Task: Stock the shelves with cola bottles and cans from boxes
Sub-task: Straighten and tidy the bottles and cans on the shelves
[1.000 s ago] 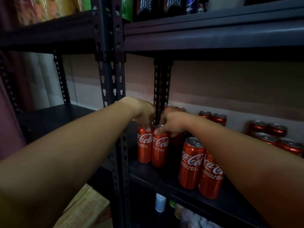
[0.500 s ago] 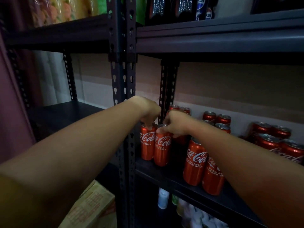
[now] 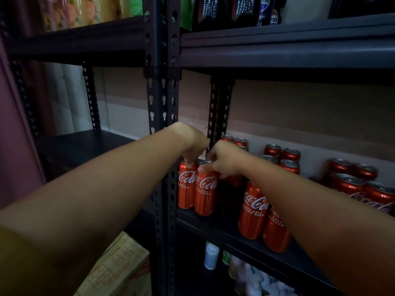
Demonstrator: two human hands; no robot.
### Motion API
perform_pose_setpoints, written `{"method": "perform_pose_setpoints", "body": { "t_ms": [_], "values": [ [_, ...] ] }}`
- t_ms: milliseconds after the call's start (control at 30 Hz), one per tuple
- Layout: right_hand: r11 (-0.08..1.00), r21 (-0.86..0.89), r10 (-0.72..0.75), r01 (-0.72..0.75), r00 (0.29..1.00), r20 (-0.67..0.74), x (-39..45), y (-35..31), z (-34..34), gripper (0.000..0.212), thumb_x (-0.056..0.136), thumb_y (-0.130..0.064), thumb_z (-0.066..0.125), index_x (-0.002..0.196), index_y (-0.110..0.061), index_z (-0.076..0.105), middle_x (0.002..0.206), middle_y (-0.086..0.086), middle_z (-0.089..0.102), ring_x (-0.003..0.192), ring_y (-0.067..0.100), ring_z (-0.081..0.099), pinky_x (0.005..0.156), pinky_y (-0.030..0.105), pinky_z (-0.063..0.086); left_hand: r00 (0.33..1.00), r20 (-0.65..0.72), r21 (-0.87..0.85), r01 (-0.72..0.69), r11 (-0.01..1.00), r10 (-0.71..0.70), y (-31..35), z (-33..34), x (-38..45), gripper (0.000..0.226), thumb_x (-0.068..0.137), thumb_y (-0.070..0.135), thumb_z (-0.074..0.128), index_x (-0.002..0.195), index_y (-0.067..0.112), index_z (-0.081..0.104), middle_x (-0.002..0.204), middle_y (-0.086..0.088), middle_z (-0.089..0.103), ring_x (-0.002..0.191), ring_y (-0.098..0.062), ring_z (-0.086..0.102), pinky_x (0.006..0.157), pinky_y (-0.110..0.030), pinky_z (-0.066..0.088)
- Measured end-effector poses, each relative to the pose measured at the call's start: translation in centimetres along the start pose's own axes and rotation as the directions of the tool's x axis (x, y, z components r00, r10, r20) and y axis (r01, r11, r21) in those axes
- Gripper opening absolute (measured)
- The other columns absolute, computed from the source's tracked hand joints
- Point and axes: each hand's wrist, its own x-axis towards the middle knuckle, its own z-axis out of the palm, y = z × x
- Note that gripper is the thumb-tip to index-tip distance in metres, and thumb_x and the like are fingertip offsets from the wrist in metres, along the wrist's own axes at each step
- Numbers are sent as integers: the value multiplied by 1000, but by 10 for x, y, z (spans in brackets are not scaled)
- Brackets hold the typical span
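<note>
Two tall red cola cans stand side by side at the left end of the dark shelf [image 3: 215, 228]. My left hand [image 3: 191, 142] grips the top of the left can [image 3: 186, 186] from above. My right hand [image 3: 223, 158] grips the top of the right can [image 3: 205, 193], thumb on its front rim. Both cans rest upright on the shelf and touch each other. Another pair of cola cans [image 3: 254, 212] stands nearer the shelf's front edge under my right forearm, and several more cans [image 3: 282, 155] stand behind and to the right.
A perforated black upright post [image 3: 162, 116] stands just left of the cans. The shelf above holds dark cola bottles [image 3: 233, 9] and a Pepsi bottle [image 3: 265, 9]. A cardboard box [image 3: 119, 268] sits low at the left. Small bottles [image 3: 211, 255] fill the shelf below.
Both hands stay on the tops of the same two cans. The view has shifted slightly, so the shelf and cans appear a little further right and lower.
</note>
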Motion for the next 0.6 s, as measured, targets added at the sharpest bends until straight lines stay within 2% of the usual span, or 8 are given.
{"method": "perform_pose_setpoints", "body": {
  "t_ms": [100,267,333,367,433,500,567,600],
  "values": [
    [1000,11,6,-6,1000,1,-1,-2,0,39,84,-38,80,108,-9,70,100,7,74,80,23,75,74,43,64,1000,-3,-12,6,1000,-6,1,1,0,44,93,24,74,134,13,61,124,-3,64,96,-19,57,86,-34,51],
    [1000,21,8,-9,1000,9,-3,-3,-1,39,85,-37,79,110,-8,69,103,7,73,80,22,75,75,40,64,1000,8,-20,6,1000,-6,2,1,4,38,93,23,74,128,13,63,100,3,57,97,-21,58,91,-37,53],
    [999,42,20,-20,1000,16,-3,-3,-2,41,85,-38,79,112,-9,67,106,7,72,80,21,74,71,35,64,1000,-12,-17,28,999,-28,2,0,8,16,93,26,74,103,19,64,89,7,56,97,-22,60,93,-40,54],
    [998,56,24,-25,999,26,-4,-2,-3,43,86,-39,78,114,-9,66,107,7,71,81,21,73,70,33,64,999,-25,-22,39,999,-40,2,0,11,19,93,29,74,86,23,57,85,7,55,94,-21,60,90,-39,55],
    [995,90,39,-42,999,36,-3,2,-7,46,88,-43,75,118,-10,63,110,5,67,88,21,71,73,32,63,999,-20,-28,45,999,-45,0,-3,16,32,94,33,71,74,27,48,85,5,57,88,-18,60,79,-35,52],
    [992,109,64,-65,998,11,-3,11,-17,45,92,-46,69,122,-12,63,110,3,65,94,21,70,78,33,63,998,-55,-56,37,998,-40,-2,-6,21,9,98,30,65,93,23,63,102,1,65,95,-20,63,84,-36,53],
    [992,102,79,-69,993,-90,1,26,-31,32,96,-41,67,113,-14,69,102,1,67,89,20,71,79,35,63,994,-97,-58,45,997,-50,-6,-7,33,31,102,21,58,132,16,62,133,-6,62,118,-26,61,101,-39,52],
    [992,109,80,-64,986,-148,5,35,-38,23,97,-36,67,105,-15,72,98,1,68,86,20,72,80,36,62,990,-125,-72,50,996,-59,-7,-8,38,39,103,16,54,142,15,56,142,-8,57,125,-28,58,104,-37,50]
  ]
}}
